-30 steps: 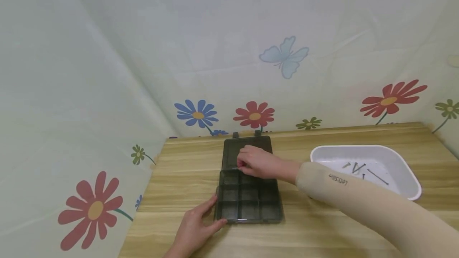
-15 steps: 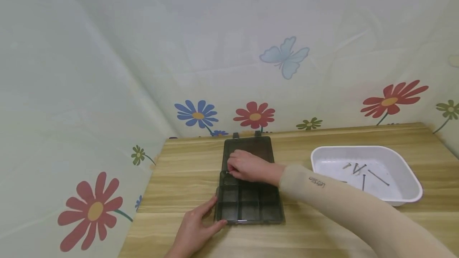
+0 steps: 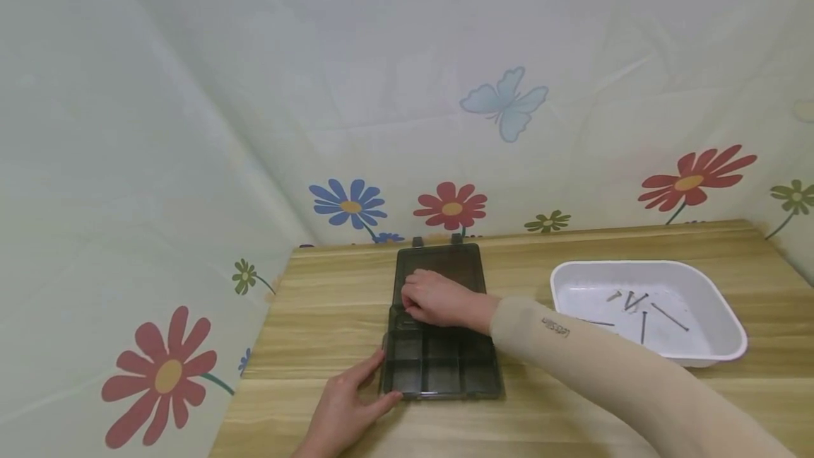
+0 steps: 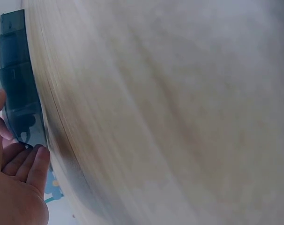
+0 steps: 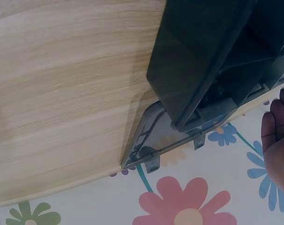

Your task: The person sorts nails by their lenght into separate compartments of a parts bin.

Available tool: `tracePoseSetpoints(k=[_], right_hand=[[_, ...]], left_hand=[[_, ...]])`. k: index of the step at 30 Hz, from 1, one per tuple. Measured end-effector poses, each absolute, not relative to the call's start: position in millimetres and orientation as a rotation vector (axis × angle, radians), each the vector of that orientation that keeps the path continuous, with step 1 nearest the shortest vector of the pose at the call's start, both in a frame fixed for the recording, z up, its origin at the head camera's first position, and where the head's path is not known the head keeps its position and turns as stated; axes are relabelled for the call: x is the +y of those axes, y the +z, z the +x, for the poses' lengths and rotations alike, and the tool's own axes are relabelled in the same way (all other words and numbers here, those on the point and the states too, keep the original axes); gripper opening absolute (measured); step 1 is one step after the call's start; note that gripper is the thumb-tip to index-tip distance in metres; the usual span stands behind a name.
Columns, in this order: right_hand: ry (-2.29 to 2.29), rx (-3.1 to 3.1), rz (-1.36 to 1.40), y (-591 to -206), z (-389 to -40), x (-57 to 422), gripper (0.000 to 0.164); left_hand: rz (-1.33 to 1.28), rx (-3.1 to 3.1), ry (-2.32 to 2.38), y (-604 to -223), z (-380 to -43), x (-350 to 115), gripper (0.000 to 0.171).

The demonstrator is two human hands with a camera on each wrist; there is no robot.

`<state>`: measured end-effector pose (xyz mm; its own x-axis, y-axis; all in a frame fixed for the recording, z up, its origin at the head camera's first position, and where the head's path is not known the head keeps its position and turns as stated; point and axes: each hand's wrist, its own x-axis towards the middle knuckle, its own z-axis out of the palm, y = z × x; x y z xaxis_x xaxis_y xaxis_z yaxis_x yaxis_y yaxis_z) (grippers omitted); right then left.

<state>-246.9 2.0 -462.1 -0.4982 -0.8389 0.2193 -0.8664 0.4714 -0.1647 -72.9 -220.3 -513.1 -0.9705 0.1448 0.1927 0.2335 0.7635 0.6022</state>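
1. Hands well apart: the left hand (image 3: 346,399) lies loosely spread at the near left corner of a dark, smoky, see-through plastic compartment box (image 3: 445,395), thumb along its front edge and fingers against its left side.
2. The right hand (image 3: 437,298), fingers bent together, hangs over the box's far left compartment; I cannot tell whether it pinches anything, as its fingertips are hidden.
3. That box sits left of centre on the pale, streaky wood-grain counter (image 3: 540,423), its long axis running from the front towards the back, its flat lid (image 3: 451,263) thrown back with two tabs pointing at the flowered cloth backdrop (image 3: 394,55).
4. Straight dividers split it into squarish compartments.
5. To the right, a glossy white, round-cornered tray (image 3: 591,274) holds slender metal fasteners (image 3: 670,317) lying at mixed angles.
6. A smooth beige sleeve (image 3: 572,352) covers the right forearm.
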Motion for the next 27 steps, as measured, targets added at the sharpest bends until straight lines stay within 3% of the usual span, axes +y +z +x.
tracePoseSetpoints(k=[7,27], right_hand=[[0.499,-2.596,1.507,-449,-240,24,0.009],[0.767,-2.593,1.37,-419,-223,153,0.033]], left_hand=[[-0.31,-2.801,-0.997,-515,-73,-220,0.071],[-0.286,-2.818,-1.008,-516,-71,-220,0.074]])
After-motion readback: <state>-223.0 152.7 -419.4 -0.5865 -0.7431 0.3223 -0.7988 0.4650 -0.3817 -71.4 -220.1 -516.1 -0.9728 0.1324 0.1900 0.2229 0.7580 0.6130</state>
